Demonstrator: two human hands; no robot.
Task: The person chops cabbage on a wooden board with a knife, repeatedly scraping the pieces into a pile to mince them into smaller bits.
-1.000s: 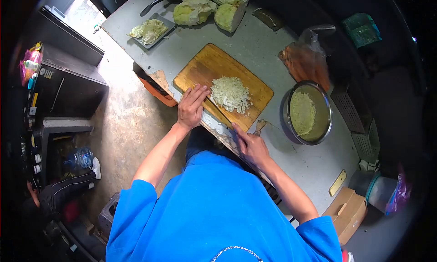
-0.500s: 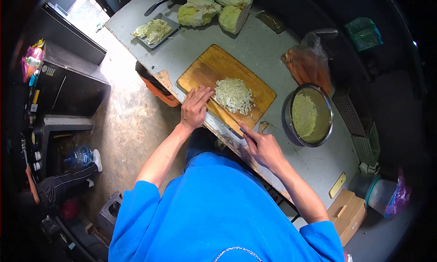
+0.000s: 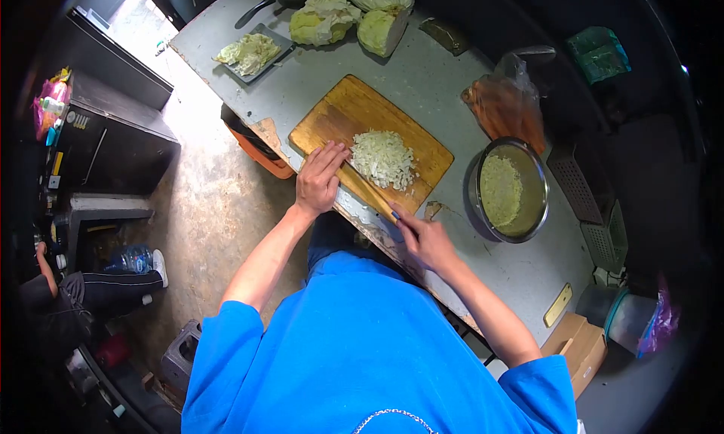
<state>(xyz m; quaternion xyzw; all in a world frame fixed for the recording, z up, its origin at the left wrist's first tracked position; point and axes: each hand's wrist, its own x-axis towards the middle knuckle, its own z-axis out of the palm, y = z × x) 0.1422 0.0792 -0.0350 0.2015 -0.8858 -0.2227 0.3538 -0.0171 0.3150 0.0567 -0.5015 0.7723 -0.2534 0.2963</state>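
A heap of finely chopped cabbage point(image 3: 381, 159) lies on the wooden cutting board point(image 3: 343, 106). My right hand point(image 3: 427, 242) is closed round the dark handle of a knife point(image 3: 395, 214) at the board's near edge. The thin blade runs from there toward my left hand, along the near side of the heap, and is hard to make out against the wood. Fingers stretched and flat, my left hand point(image 3: 320, 179) rests at the blade's far end, by the board's left corner.
To the right stands a metal bowl point(image 3: 544, 208) with chopped cabbage point(image 3: 501, 193), near a bag of carrots point(image 3: 505, 106). Cabbages point(image 3: 324, 19) and a tray with leaves point(image 3: 253, 53) lie at the back. A person's leg point(image 3: 121, 281) shows at far left.
The knife handle and my right hand have shifted slightly left in view, along with the whole scene. My left hand stays by the blade. The person at far left has moved an arm.
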